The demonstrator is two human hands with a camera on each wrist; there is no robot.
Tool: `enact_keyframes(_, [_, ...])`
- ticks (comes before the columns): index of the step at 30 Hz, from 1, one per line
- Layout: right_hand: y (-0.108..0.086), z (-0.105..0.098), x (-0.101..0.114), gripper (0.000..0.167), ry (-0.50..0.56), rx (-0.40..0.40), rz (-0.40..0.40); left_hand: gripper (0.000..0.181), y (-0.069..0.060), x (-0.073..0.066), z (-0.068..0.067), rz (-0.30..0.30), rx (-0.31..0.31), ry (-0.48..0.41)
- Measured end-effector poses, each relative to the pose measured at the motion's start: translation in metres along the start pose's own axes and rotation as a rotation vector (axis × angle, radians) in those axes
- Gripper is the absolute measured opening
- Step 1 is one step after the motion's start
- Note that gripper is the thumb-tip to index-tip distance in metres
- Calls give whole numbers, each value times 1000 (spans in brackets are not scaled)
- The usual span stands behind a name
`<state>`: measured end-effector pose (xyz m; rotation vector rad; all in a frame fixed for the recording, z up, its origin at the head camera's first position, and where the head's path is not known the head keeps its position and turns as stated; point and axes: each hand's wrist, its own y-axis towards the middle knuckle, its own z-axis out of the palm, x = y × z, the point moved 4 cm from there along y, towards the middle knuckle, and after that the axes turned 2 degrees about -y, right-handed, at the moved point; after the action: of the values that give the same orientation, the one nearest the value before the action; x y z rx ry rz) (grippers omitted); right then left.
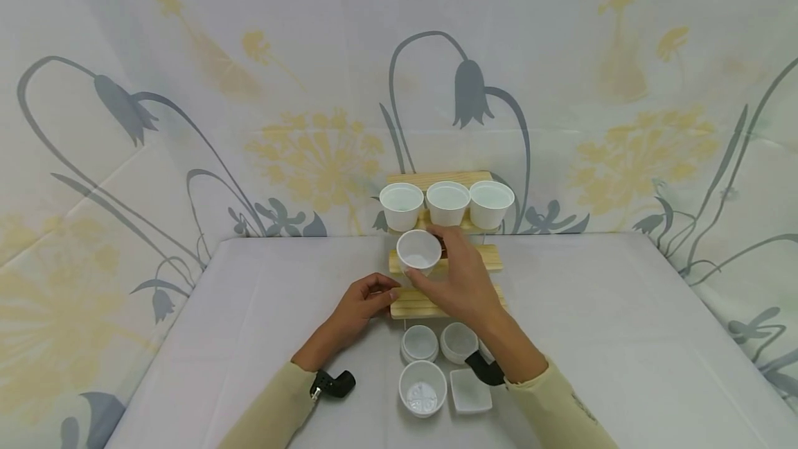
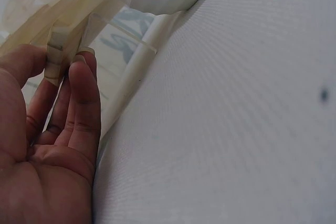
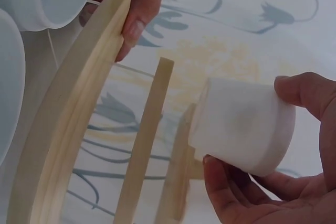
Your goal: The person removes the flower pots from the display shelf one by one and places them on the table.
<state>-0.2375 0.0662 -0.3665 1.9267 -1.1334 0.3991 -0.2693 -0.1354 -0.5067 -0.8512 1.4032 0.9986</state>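
Note:
My right hand (image 1: 460, 279) holds a small white cup (image 1: 419, 252) over the middle board of a tiered wooden shelf (image 1: 416, 307). In the right wrist view, the thumb and fingers grip this cup (image 3: 241, 124) from its sides. My left hand (image 1: 363, 303) is at the left end of the shelf's lowest board. Seen from the left wrist, its thumb and fingers pinch that board's end (image 2: 56, 51). On the top tier stand three white cups in a row: a left one (image 1: 402, 206), a middle one (image 1: 447, 204) and a right one (image 1: 491, 204).
Before the shelf, several white dishes stand on the white cloth (image 1: 280, 338): round bowls (image 1: 420, 343), a larger bowl (image 1: 422, 389) and a square dish (image 1: 470, 391). My right wrist partly covers some of them. A floral curtain (image 1: 324, 89) hangs behind and at both sides.

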Motion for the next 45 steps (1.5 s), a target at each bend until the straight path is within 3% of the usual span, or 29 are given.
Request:
enact_keyframes(17, [-17, -19, -12, 73, -65, 46, 11, 30, 2, -3, 3, -21, 0, 10])
enact_keyframes(28, [-33, -30, -15, 70, -103, 35, -25, 28, 1, -2, 1, -25, -15, 19])
enact_keyframes(45, [-61, -47, -18, 74, -143, 98, -57, 28, -1, 0, 0, -33, -8, -3])
